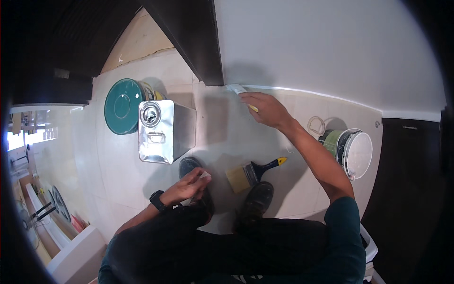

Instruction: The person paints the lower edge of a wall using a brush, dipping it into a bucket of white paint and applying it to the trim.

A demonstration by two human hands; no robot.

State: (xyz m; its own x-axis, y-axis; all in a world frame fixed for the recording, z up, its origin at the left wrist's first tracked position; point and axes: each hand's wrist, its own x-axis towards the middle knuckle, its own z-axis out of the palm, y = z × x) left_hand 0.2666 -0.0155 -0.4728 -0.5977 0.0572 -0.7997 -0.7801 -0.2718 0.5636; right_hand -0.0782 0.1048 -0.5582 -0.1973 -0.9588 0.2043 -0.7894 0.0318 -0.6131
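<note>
My right hand [266, 108] is closed around a small paintbrush [237, 89], whose yellow handle end shows below the fingers. Its whitish bristle end touches the foot of the white wall [321, 47], beside the dark door frame. My left hand [191, 183], with a dark watch on the wrist, pinches a small white piece [205, 175]; whether it is paper or cloth I cannot tell. Between my shoes lies a wide paintbrush [246, 175] with pale bristles and a dark, yellow-tipped handle.
A shiny metal can [165, 132] stands left of centre, against a green-lidded bucket [124, 106]. At right sits a paint pail [357, 155] with a white lid, and a pale ring [316, 125] lies beside it. A dark door [406, 180] borders the right side.
</note>
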